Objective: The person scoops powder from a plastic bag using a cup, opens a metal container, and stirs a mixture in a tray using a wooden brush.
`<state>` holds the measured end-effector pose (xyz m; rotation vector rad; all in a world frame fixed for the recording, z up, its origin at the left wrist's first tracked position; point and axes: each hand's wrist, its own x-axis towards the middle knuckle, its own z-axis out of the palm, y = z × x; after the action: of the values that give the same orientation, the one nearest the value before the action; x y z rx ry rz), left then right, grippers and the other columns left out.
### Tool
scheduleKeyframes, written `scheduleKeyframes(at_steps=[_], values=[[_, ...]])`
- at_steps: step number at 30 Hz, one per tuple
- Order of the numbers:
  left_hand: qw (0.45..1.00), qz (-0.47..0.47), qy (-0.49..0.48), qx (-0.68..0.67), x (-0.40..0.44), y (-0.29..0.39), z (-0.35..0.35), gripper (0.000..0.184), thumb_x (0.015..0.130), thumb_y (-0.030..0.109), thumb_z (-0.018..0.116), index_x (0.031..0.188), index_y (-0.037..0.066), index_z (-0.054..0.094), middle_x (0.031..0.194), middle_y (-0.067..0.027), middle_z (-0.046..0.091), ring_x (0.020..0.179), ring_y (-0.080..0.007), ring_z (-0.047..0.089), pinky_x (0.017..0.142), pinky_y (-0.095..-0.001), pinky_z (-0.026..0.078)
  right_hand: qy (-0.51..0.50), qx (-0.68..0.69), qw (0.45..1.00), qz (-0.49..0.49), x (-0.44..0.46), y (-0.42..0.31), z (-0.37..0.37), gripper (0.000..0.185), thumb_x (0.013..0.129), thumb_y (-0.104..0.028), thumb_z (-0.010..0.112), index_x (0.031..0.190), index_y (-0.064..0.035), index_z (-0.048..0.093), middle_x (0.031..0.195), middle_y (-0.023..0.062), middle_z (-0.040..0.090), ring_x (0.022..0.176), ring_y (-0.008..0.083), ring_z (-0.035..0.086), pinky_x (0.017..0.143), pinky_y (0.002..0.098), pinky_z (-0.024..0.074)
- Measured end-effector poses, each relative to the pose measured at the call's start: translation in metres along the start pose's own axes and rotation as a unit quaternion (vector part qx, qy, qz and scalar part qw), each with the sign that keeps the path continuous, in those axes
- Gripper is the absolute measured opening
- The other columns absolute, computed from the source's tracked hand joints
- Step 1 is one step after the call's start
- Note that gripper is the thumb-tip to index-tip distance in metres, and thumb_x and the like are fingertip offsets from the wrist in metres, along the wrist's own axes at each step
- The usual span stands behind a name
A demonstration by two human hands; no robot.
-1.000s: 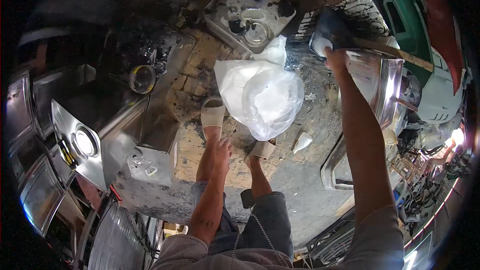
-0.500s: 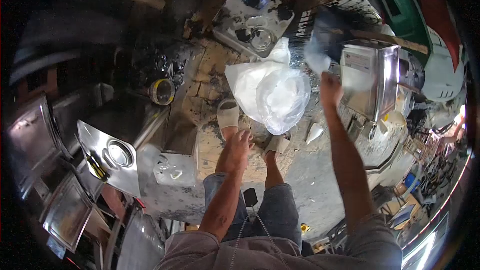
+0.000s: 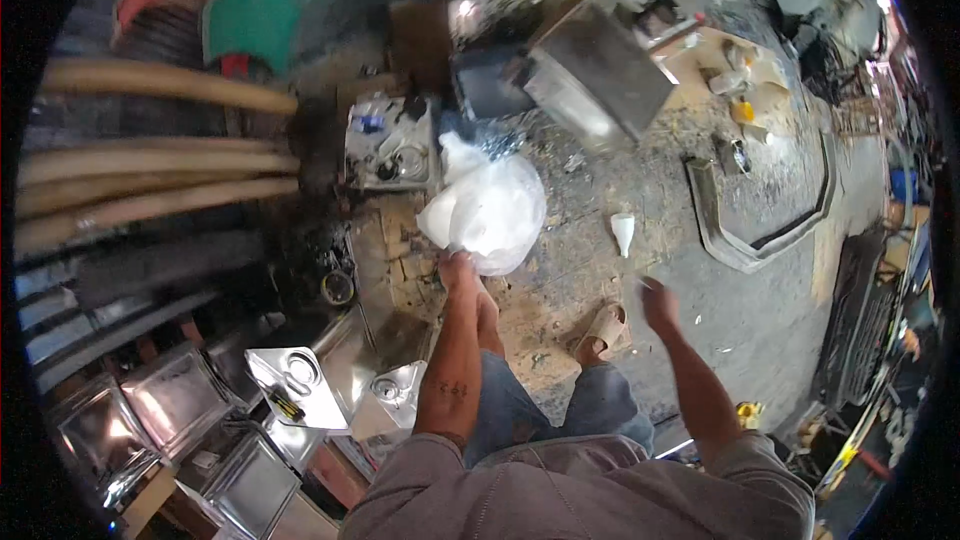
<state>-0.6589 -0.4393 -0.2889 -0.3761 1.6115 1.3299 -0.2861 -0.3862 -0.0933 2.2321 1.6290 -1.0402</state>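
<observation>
A bulky white plastic bag (image 3: 490,210) rests on the stained floor in front of my feet. My left hand (image 3: 457,268) is closed on the near edge of this bag, its fingers partly hidden. Off to the right, my right hand (image 3: 657,302) is curled and blurred by motion, above the floor near my sandal (image 3: 603,332). A small pale sliver shows at its fingertips, too small to name. A white cone-shaped nozzle (image 3: 622,232) lies on the floor between the bag and that hand.
Metal sink pieces (image 3: 300,380) stand at the lower left. A dirty tray (image 3: 390,165) sits beyond the bag, near a large metal box (image 3: 600,75). A bent grey frame (image 3: 760,250) lies at right. Long rolls (image 3: 160,165) extend from the left.
My left hand has moved forward from between my knees to the bag. My right hand has come back from near the metal box toward me. The view has turned, and my feet stand farther apart.
</observation>
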Motion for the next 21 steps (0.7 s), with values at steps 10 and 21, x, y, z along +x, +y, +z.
scheduleKeyframes(at_steps=[10,21], values=[[0.985,0.056,-0.032,0.162,-0.144,-0.002,0.104,0.029,0.079,0.015,0.055,0.106,0.005,0.054,0.106,-0.0140,0.053,0.095,-0.0349,0.053,0.075,-0.0501,0.047,0.115,0.008,0.982,0.147,-0.362,0.613,-0.077,0.019,0.078,-0.020,0.055,0.080,-0.0037,0.063,0.072,0.0129,0.062,0.065,0.0288,0.059,0.057,0.0377,0.0478],[0.487,0.347,-0.008,0.802,-0.306,-0.032,0.253,0.042,0.060,0.028,0.078,0.093,0.006,0.062,0.098,-0.0145,0.064,0.092,-0.0258,0.062,0.076,-0.0346,0.052,0.068,0.452,0.814,0.359,-0.559,0.507,0.071,0.025,0.084,-0.024,0.050,0.093,-0.0029,0.060,0.086,0.0160,0.063,0.073,0.0257,0.059,0.065,0.0360,0.0474]])
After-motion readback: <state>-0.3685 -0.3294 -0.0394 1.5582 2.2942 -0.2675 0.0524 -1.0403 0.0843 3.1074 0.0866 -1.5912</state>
